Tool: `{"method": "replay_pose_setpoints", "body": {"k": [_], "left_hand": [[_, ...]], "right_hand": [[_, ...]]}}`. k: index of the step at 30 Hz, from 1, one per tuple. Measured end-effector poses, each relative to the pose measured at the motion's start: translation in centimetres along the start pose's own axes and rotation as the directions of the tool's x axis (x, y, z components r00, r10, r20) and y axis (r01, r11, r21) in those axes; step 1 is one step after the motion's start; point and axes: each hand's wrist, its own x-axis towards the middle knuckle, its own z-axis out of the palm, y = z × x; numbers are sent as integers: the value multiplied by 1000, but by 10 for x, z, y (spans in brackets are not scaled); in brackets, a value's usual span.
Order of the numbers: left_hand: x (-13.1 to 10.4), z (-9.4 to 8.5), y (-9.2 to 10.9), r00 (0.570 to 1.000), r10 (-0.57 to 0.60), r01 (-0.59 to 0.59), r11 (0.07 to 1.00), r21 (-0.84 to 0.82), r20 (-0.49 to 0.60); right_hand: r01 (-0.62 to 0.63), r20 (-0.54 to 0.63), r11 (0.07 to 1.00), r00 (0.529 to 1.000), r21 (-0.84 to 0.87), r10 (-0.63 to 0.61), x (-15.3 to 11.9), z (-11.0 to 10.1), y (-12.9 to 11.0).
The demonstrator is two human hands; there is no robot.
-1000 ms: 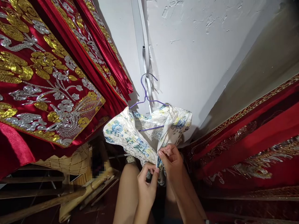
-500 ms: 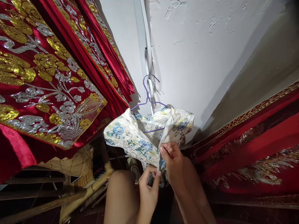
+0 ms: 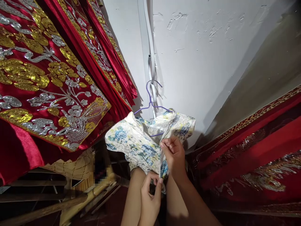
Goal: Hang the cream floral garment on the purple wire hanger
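A white short-sleeved floral garment [image 3: 141, 144] with blue and yellow flowers hangs in front of me on a purple wire hanger [image 3: 150, 99]. The hanger's hook goes through a white metal bracket [image 3: 152, 67] on the wall. My right hand [image 3: 173, 153] pinches the garment's front edge just below the neckline. Lower on that same edge, my left hand [image 3: 152, 190] grips the cloth between thumb and fingers. The edge runs nearly straight between my two hands. Any fastener under my fingertips is too small to make out.
Red cloth with gold and silver sequin embroidery [image 3: 56, 75] hangs at the left. More red embroidered fabric [image 3: 254, 157] drapes at the right. Behind the garment is a white wall [image 3: 199, 62]. A wooden and bamboo frame [image 3: 77, 201] stands at lower left.
My knees have come closer together under the garment. My right hand is slightly higher on the front edge, and the view has shifted a little. Both hands keep their hold.
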Motion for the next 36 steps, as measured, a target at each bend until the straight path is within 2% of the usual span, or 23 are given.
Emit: {"method": "replay_pose_setpoints", "body": {"k": [10, 17, 26, 36], "left_hand": [[0, -1, -4, 998, 32, -34, 999, 33, 47], [-3, 1, -10, 999, -1, 0, 1000, 27, 55], [-5, 5, -13, 998, 4, -2, 1000, -25, 65], [-9, 5, -19, 997, -13, 13, 1000, 9, 82]], "right_hand": [[102, 91, 994, 991, -37, -99, 32, 7, -19], [126, 130, 987, 985, -100, -112, 49, 11, -37], [167, 110, 981, 982, -103, -156, 63, 14, -51], [246, 110, 963, 966, -111, -234, 77, 15, -58]]}}
